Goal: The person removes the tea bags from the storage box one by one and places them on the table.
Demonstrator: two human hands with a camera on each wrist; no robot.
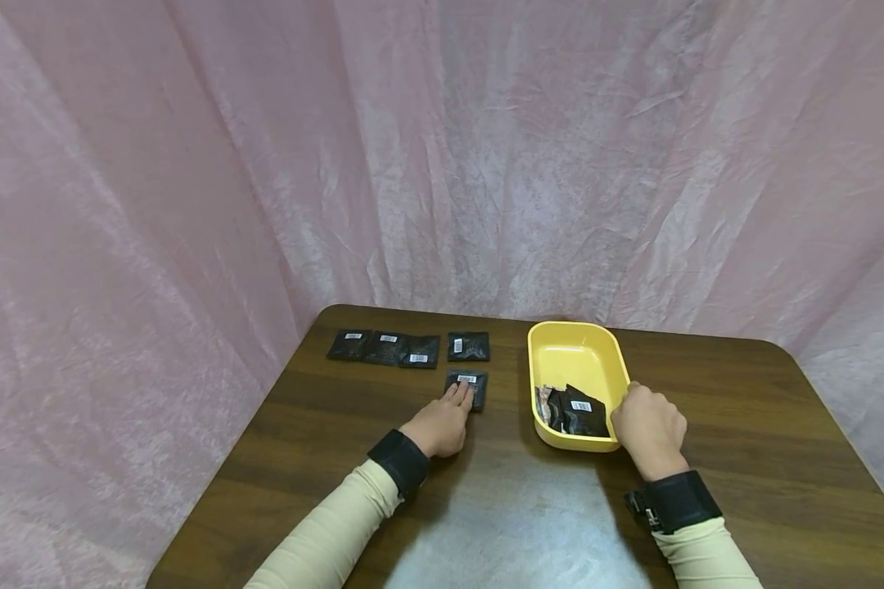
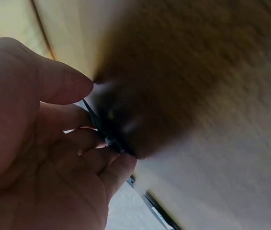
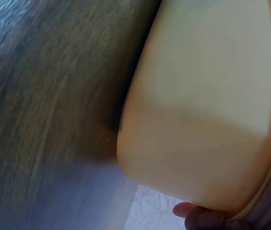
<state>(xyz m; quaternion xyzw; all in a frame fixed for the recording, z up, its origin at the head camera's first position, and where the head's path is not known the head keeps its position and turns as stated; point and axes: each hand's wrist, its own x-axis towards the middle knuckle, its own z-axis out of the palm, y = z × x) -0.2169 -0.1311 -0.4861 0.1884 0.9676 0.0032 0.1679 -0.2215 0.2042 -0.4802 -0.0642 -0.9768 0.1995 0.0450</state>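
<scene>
A black packet (image 1: 477, 399) with a white barcode label lies on the wooden table, its lower left part covered by my left hand (image 1: 442, 424). Fairly straight fingers rest on that packet; in the left wrist view the thumb (image 2: 68, 84) is beside its edge, and the packet itself is dark and blurred. To the right stands a yellow plastic basket (image 1: 619, 360), with several black packets (image 1: 582, 413) heaped at its near end. My right hand (image 1: 648, 425) grips the basket's right rim with curled fingers. In the right wrist view, fingertips (image 3: 205, 218) show at the basket's lower edge.
Beyond my left hand, three black packets (image 1: 385, 348) form a touching row at the table's (image 1: 287, 442) far left. Another packet (image 1: 468, 346) lies apart, between that row and the basket. A pink curtain (image 1: 442, 164) hangs behind the table.
</scene>
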